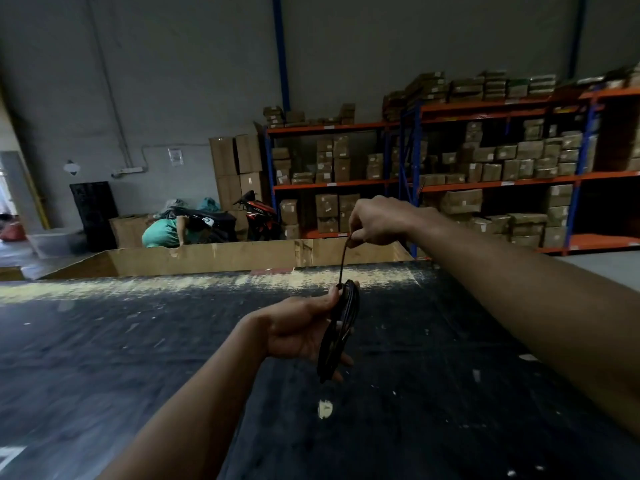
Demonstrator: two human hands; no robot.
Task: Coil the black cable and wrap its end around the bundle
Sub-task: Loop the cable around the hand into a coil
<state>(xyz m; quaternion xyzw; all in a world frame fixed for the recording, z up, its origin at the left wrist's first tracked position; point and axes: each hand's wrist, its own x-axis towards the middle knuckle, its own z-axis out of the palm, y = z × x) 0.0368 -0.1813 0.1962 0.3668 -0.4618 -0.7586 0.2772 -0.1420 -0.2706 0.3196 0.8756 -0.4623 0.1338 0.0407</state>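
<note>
— What can go wrong now?

— The loops can spring open. My left hand (301, 327) is closed around the bundle (337, 332), but if this grip gets loose while I pull, the coil falls apart.

— And the free end?

— My right hand (375, 220) pinches the cable end (344, 261), fingers closed on it, farther away above the bundle. The bundle hangs over the dark surface (138, 341), touching only my left hand.
</note>
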